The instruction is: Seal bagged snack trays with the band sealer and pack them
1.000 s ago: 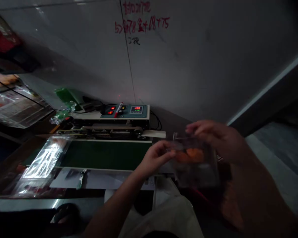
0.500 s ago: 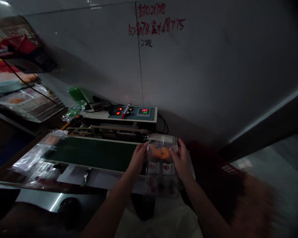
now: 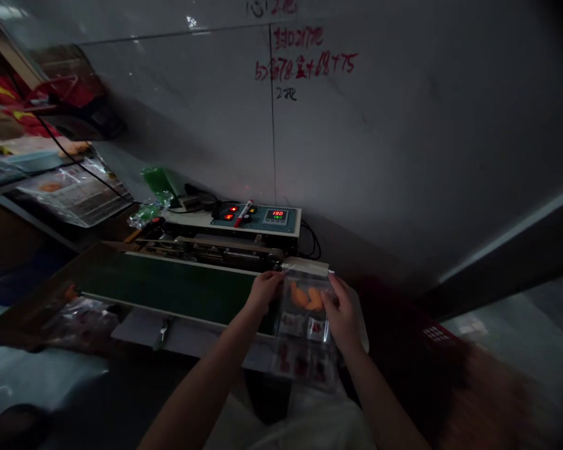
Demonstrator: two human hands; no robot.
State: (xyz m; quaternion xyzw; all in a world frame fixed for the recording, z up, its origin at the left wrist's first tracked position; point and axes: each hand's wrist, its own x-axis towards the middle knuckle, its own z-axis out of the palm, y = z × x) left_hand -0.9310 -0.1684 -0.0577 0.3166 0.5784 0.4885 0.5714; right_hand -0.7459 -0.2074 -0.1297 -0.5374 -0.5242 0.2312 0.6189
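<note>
A clear plastic bag [image 3: 304, 325] lies between my hands at the right end of a sealing machine. Inside it show orange pieces at the top, small white packets with red marks in the middle and dark red items below. My left hand [image 3: 265, 292] pinches the bag's upper left edge. My right hand [image 3: 341, 309] grips its upper right edge, thumb on top. The sealing machine's control box [image 3: 253, 219] has lit red switches and a display. Its green conveyor belt [image 3: 178, 290] runs to the left of the bag.
A red-and-white marker [image 3: 243, 214] lies on the control box. Crumpled clear bags [image 3: 82, 319] sit beyond the belt's left end, and a white crate [image 3: 87, 194] stands farther back. A grey wall [image 3: 380, 137] with handwriting rises behind. A dark red basket [image 3: 403, 337] is at the right.
The view has shifted slightly. Both hands still hold the bag, its top edge now at the machine's right end. The filled bag at the belt's left end has dropped off the belt.
</note>
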